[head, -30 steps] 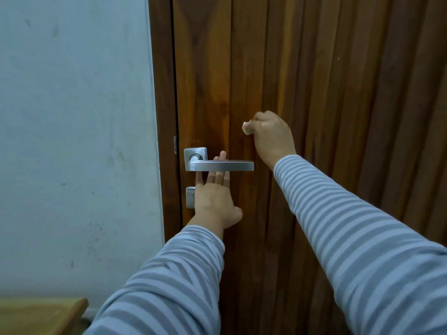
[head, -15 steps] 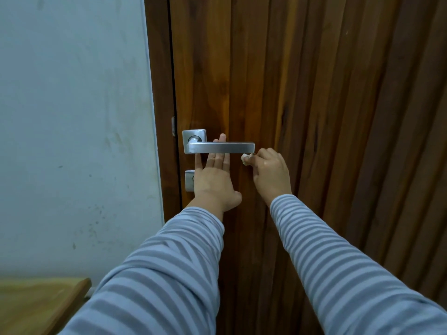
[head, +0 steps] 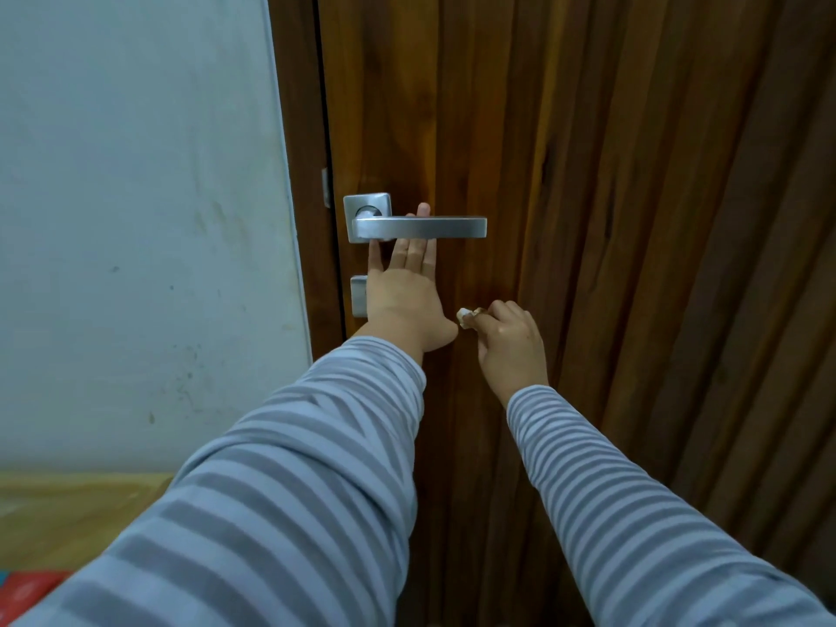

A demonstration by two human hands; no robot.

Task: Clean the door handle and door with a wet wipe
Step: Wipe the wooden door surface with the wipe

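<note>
Door (head: 610, 219): dark brown wood with vertical grain, filling the right side of the head view. Its latch edge meets a brown frame (head: 298, 174), beside which stands a pale blue-grey wall (head: 135, 196) carrying faint smudges and specks.

Door handle (head: 420, 227): brushed metal lever, lying horizontal, mounted on a square rose at its left end. A second small metal plate (head: 358, 295) sits directly below the rose, partly covered by the left hand. No brand, label or writing can be read on the handle, the plates or the door.

Left hand (head: 405, 300): opened flat, palm against the door, fingers extended upward and passing behind the lever; one fingertip shows above the lever's top edge. It grips nothing.

Right hand (head: 511, 341): closed into a loose fist around a small, bunched white wet wipe (head: 465, 317). The wipe protrudes from the thumb side of the fist and is pressed to the door below the handle, just beside the left thumb. It is well below the lever's free end.

Both arms wear grey-and-blue striped sleeves (head: 294, 491).

Lower left corner: a light wooden surface (head: 81, 504), and below it a red item (head: 27, 590) with pale markings too blurred to read.
</note>
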